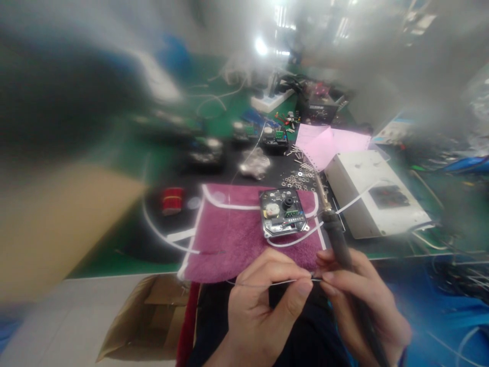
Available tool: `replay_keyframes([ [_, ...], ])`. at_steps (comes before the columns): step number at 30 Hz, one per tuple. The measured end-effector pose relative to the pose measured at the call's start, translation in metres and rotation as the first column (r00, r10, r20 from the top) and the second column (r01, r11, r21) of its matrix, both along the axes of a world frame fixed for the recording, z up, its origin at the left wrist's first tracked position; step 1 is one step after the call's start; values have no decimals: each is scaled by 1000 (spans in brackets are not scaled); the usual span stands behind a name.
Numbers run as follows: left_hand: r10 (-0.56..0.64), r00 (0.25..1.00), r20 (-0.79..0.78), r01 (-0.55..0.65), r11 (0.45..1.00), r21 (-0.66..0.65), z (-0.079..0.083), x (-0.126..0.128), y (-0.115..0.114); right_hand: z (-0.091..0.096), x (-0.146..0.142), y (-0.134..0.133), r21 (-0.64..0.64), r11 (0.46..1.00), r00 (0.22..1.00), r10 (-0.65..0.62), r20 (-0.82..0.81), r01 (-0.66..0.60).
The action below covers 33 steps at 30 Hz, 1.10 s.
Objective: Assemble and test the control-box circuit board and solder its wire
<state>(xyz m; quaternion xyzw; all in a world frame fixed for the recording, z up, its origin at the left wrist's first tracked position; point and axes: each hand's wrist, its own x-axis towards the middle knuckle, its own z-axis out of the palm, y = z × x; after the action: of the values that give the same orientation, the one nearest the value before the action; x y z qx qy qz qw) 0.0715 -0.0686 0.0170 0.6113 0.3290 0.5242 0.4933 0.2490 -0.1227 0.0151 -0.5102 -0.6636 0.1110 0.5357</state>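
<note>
My left hand [273, 300] pinches a thin silvery strand that looks like solder wire [280, 282] between thumb and forefinger, with its tail trailing to the left. Close by on the right, my right hand [364, 300] holds a black-handled soldering iron [338, 239], its metal tip pointing up and away. The right thumb and fingertips also meet at a short dark piece by the wire's end; I cannot make out what it is. Beyond both hands, a square circuit board in a black housing [283, 211] lies on a purple towel [233, 234] with white trim.
A white box [376, 196] stands at right, with pink paper [324, 142] behind it. Loose washers and pins [300, 176] lie beyond the towel, near a clear crumpled bag [255, 163] and more boards [275, 137]. A red spool [172, 201] sits left; a cardboard box [145, 326] is below.
</note>
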Motion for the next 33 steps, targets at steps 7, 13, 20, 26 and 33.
replay_keyframes([
  [7,32,999,-18,-32,999,-2,2,-5,1,1,7,1,16,999,999,-32,18,32],
  [13,95,986,-138,-72,985,160,0,-9,2,-10,16,-8,-50,997,997,-67,-37,66],
  [20,419,901,-109,-363,868,339,-11,-14,22,-16,27,-7,-14,974,963,-225,-150,225],
  [26,514,849,-123,-414,792,448,-26,-4,31,-9,24,-14,-103,933,891,-360,-277,345],
  [33,549,831,-86,-449,754,479,-43,-2,35,-5,11,-15,-78,892,746,-419,-517,446],
])
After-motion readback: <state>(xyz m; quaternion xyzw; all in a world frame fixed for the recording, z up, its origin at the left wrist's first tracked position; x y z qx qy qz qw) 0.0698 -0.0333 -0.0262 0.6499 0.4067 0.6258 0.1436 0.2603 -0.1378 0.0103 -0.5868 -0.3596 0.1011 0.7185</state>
